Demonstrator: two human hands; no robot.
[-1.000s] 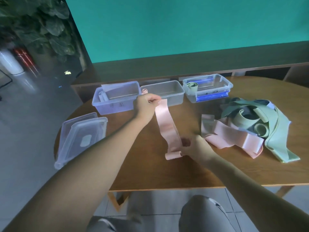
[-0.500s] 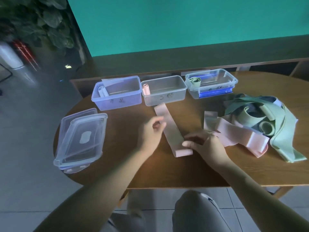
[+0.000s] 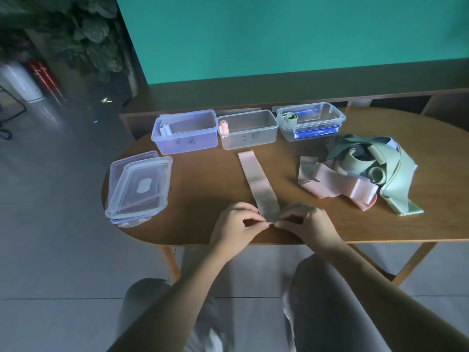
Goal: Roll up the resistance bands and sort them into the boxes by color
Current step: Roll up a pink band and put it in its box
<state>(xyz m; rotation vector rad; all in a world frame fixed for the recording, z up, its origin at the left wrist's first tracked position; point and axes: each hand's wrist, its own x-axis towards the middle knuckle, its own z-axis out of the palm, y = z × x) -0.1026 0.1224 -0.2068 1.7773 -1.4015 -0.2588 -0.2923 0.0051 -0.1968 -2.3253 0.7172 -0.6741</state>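
While flat on the table, the pink band (image 3: 258, 184) (near end) is pinched by left hand (image 3: 234, 224) and right hand (image 3: 308, 224).

Three open boxes in a row at the far edge of the table (image 3: 193, 214), left box (image 3: 186, 132), middle box (image 3: 247, 129), right box (image 3: 311, 121), each holding a rolled band, stacked lids (image 3: 138, 185) near left, flat band (image 3: 257, 181) in the middle, running from the middle box toward the near edge, both hands at its near end, left hand (image 3: 234, 226), right hand (image 3: 308, 222), tangled pile of bands (image 3: 363, 171) on the right.

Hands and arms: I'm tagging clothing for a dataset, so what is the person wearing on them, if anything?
Nothing shows on them. The left hand and right hand are bare, with no gloves, rings or watch visible. Both forearms are bare as far as the frame edge, with no sleeves in view.
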